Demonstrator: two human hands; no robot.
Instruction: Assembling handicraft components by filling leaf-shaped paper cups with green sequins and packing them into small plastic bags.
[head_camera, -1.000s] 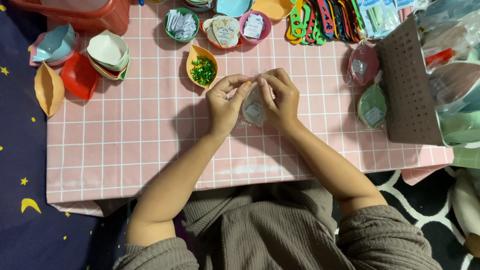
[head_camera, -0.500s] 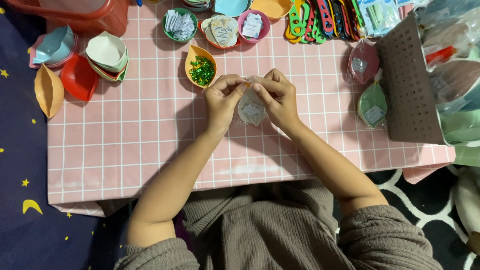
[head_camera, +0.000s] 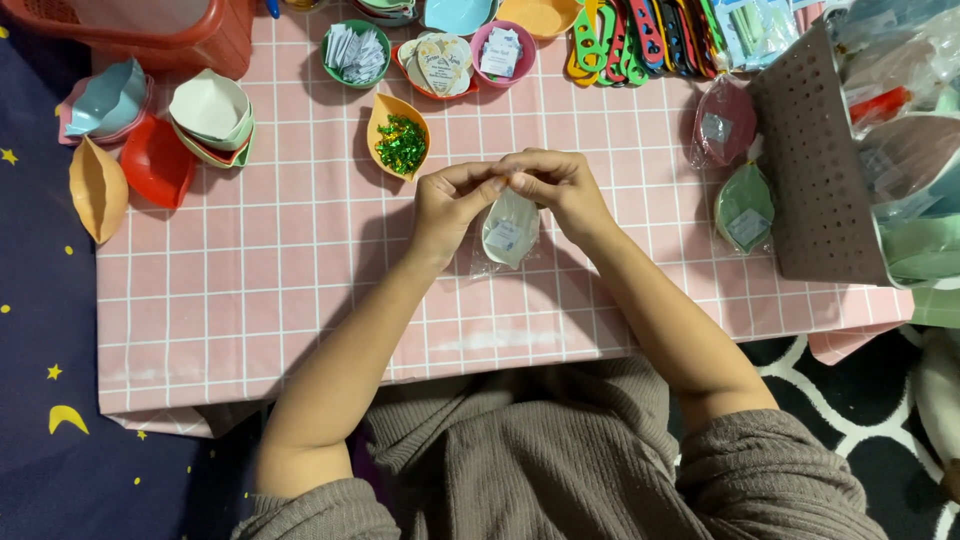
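Over the middle of a pink checked tabletop (head_camera: 250, 300), my left hand (head_camera: 452, 200) and my right hand (head_camera: 558, 188) meet fingertip to fingertip. Between them they pinch the top of a clear plastic bag holding a pale green leaf-shaped dish (head_camera: 510, 228) with a small white card inside. The bag hangs down below the fingers, just above the table. An orange leaf-shaped dish of green glitter bits (head_camera: 399, 137) lies just beyond my left hand.
Two bagged dishes, one dark red (head_camera: 724, 125) and one green (head_camera: 744, 208), lie at right beside a brown perforated basket (head_camera: 815, 170). Stacked leaf-shaped dishes (head_camera: 210, 118) sit at the far left. Small bowls of paper cards (head_camera: 355, 52) and coloured plastic strips (head_camera: 640, 40) line the far edge.
Both hands have shifted a little toward the far edge and closed together at the bag's top; the bagged dish now hangs lower beneath the fingers.
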